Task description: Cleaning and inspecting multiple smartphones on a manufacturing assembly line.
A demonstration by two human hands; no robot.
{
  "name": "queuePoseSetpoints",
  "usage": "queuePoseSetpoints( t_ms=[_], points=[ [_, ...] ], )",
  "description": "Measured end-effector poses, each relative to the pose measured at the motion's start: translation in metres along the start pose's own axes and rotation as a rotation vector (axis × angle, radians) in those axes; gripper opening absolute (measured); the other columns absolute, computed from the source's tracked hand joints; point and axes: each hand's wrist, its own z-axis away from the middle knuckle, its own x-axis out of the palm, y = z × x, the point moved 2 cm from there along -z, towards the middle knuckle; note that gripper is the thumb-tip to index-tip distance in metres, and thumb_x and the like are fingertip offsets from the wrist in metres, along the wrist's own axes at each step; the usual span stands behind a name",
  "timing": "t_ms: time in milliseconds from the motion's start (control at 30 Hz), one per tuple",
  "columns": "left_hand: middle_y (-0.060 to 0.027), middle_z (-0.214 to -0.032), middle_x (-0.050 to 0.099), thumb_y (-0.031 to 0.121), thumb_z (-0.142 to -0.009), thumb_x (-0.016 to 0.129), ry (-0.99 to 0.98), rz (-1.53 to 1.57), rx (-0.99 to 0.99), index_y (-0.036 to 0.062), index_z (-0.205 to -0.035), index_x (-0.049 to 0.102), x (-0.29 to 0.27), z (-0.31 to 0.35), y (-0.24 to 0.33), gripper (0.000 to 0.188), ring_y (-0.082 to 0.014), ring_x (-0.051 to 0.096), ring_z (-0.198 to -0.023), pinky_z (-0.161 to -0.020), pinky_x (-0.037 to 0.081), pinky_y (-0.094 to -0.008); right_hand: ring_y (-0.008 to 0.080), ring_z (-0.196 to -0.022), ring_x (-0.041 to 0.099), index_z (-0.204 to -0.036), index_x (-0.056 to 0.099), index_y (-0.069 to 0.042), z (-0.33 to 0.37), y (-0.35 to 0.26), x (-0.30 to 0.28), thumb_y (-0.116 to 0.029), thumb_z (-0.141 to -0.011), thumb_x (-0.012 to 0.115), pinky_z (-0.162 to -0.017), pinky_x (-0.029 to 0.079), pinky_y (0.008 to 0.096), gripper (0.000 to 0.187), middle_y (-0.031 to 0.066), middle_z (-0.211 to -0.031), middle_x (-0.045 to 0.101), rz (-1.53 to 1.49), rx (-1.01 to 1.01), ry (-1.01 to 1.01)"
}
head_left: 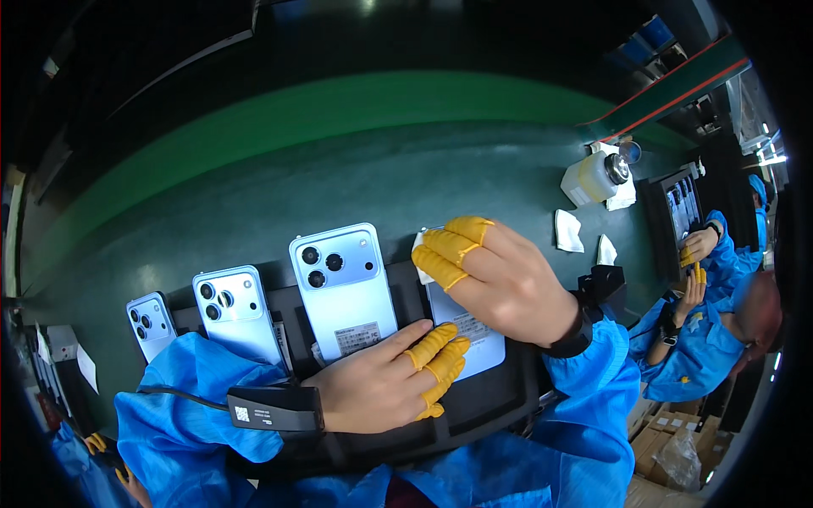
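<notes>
My right hand (508,275), with yellow finger covers, pinches a white cloth (418,240) against the top of a light-blue phone (485,357), back side up. That hand hides the phone's upper part. Across its lower left side lie the fingers of my left hand (381,385), also in yellow covers, with the thumb stretched out. To the left, a row of light-blue phones shows triple camera lenses: one nearest (339,292), another (233,309) beyond it, and a third (151,326) partly behind my left sleeve. A black tray (521,381) sits under the phones.
Beyond my right hand, a whitish bottle (589,180) with a metal cap stands by folded white cloths. Two small white cloths (568,231) lie nearer on the green bench (381,182). At right, a co-worker in blue (694,351) works beside another tray of phones (680,203).
</notes>
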Motion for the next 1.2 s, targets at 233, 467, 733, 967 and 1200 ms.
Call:
queuePoseSetpoints(
  t_ms=[233,467,733,967,1200],
  points=[
    [-0.0103,-0.122,0.065,0.039,-0.089,0.060,-0.033,0.005,0.005,0.0067,-0.118,0.067,0.005,0.004,0.001,0.044,-0.0261,0.057,-0.122,-0.114,0.034,-0.0429,0.0256,-0.089,0.061,-0.092,0.069,0.001,0.027,-0.003,-0.014,-0.006,-0.064,0.067,-0.075,0.053,0.0348,0.030,0.0107,-0.099,0.064,0.077,0.065,-0.079],
    [-0.0090,-0.119,0.066,0.036,-0.089,0.062,0.001,-0.030,0.010,0.0072,-0.114,0.069,0.004,0.002,0.001,0.039,-0.0256,0.059,-0.119,-0.114,0.032,-0.0434,0.0271,-0.090,0.061,-0.091,0.068,0.001,0.013,-0.019,-0.013,-0.006,-0.061,0.065,-0.085,0.054,0.0349,0.031,0.0113,-0.096,0.062,0.033,0.010,0.019],
    [-0.0083,-0.116,0.067,0.033,-0.089,0.061,0.016,0.004,0.004,0.0076,-0.109,0.071,0.010,0.005,0.002,0.034,-0.0245,0.061,-0.113,-0.115,0.032,-0.0451,0.0298,-0.093,0.063,-0.099,0.070,0.003,0.029,-0.020,-0.017,-0.004,-0.059,0.063,-0.080,0.054,0.0376,0.042,0.0132,-0.102,0.066,0.094,0.090,-0.180],
    [-0.0088,-0.119,0.065,0.035,-0.090,0.057,0.027,0.010,0.015,0.0048,-0.112,0.069,0.013,0.001,0.003,0.039,-0.0237,0.059,-0.115,-0.115,0.031,-0.0436,0.0274,-0.086,0.061,-0.096,0.068,0.003,0.013,-0.006,-0.004,-0.006,-0.063,0.065,-0.079,0.054,0.0358,0.034,0.0113,-0.095,0.063,0.115,0.086,-0.024],
    [-0.0119,-0.124,0.063,0.038,-0.088,0.058,0.060,0.024,-0.002,0.0034,-0.114,0.068,0.008,0.002,-0.001,0.044,-0.0257,0.058,-0.117,-0.114,0.032,-0.0430,0.0277,-0.085,0.061,-0.098,0.070,0.002,0.028,-0.026,-0.031,-0.003,-0.063,0.065,-0.079,0.054,0.0348,0.035,0.0110,-0.093,0.065,0.133,0.206,-0.196]
  ],
)
